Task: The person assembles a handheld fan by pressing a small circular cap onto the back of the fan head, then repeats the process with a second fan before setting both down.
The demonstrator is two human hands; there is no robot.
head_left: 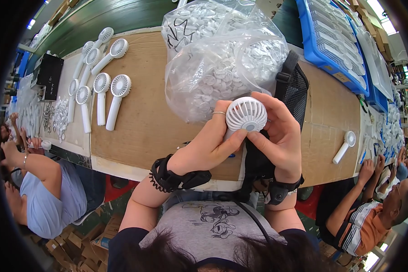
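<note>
Close in front of my chest, both hands hold a white handheld fan (pixel 246 114), its slatted round head tilted up toward me. My left hand (pixel 211 146) closes on its left side, the thumb resting at the lower edge of the grille. The fingers of my right hand (pixel 280 131) curl round the right side, with that thumb pressed beside the other near the round centre. The fan's handle is mostly hidden behind my hands. Just beyond lies a clear plastic bag (pixel 186 72) full of small white round parts.
Several finished-looking white fans (pixel 121 86) lie on the cardboard at left, near a black box (pixel 50 77). One fan (pixel 345 147) lies at right. A black mesh bag (pixel 295 90) sits beside my right hand. Blue trays (pixel 333 68) stand back right. Co-workers sit on both sides.
</note>
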